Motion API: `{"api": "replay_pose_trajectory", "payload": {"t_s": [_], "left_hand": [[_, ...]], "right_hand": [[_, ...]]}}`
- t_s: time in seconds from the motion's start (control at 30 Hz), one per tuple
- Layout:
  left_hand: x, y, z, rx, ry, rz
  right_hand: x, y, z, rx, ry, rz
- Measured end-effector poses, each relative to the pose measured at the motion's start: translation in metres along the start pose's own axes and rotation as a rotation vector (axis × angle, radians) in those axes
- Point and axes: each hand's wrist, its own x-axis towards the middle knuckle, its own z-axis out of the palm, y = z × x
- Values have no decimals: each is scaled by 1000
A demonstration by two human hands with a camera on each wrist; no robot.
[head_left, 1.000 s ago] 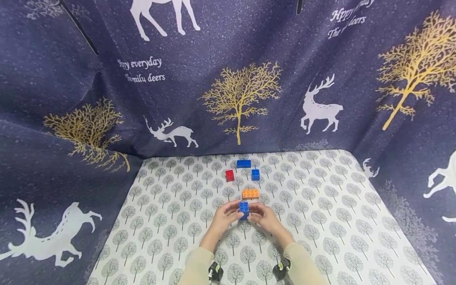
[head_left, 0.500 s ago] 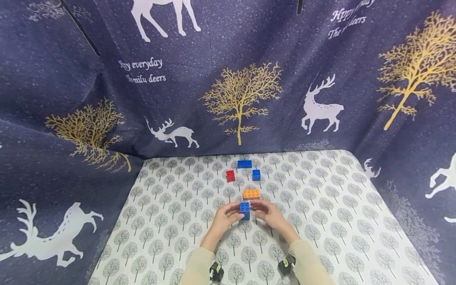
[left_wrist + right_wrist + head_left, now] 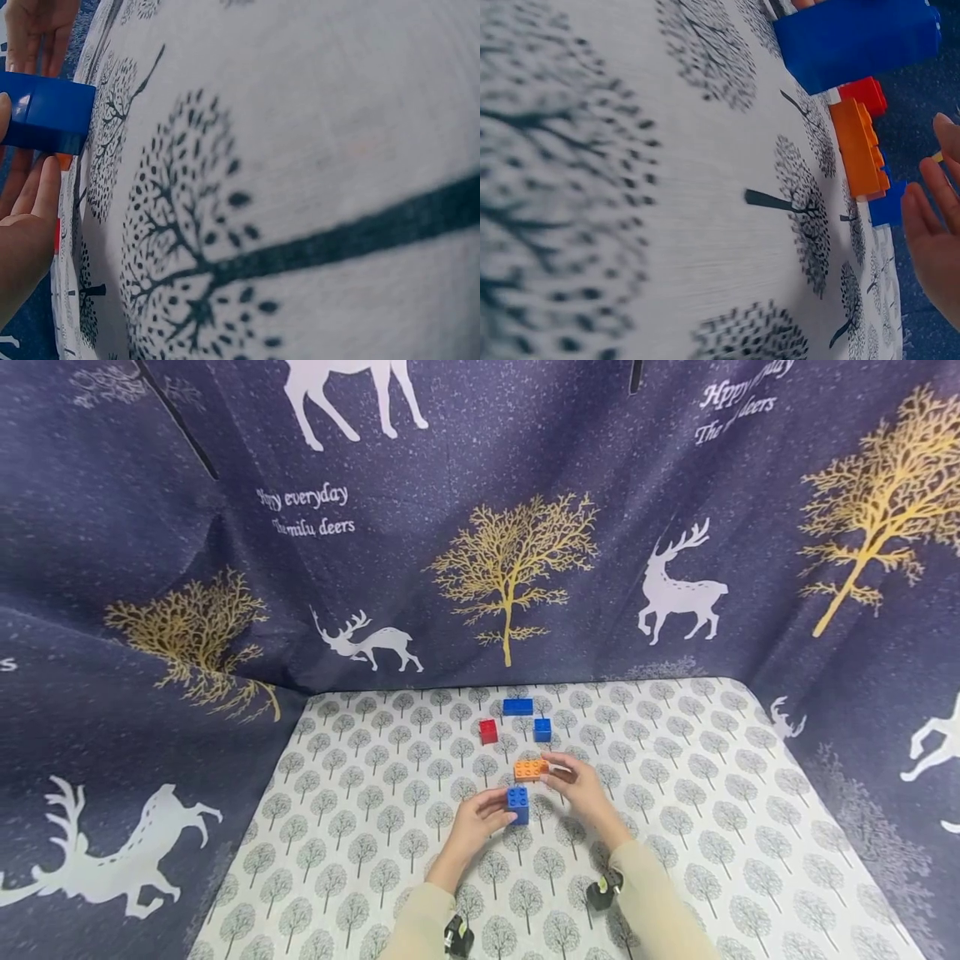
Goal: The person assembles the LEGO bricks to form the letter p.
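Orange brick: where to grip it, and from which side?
I'd pinch the orange brick across its long sides near the right end, with the right hand from the right. It lies flat, studs up, its length running left to right, and the blue stack stands on the near side of its left part, probably crowding a grip there.

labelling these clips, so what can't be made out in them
Left wrist: most of the red block, behind the left hand.
Right wrist: part of the small blue block, behind the orange block.
Right wrist: part of the right hand, cut off by the right edge.
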Motion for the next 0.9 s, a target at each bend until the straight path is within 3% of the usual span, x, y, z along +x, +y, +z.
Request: {"api": "replay_pose_trajectory", "payload": {"t_s": [0.17,0.33,0.6,0.9], "left_hand": [[3,-13,0,4,10,-20],[4,-13,0,5,19,-16],[3,-10,0,-29,10,-29],[-7,14,2,-21,-9,15]], "right_hand": [[3,-17,-3,-17,-58,-40],[4,-28,-1,-54,-96,-15],[20,0,2,-114,-66,-2],[26,11,7,-186,-58,-10]]}}
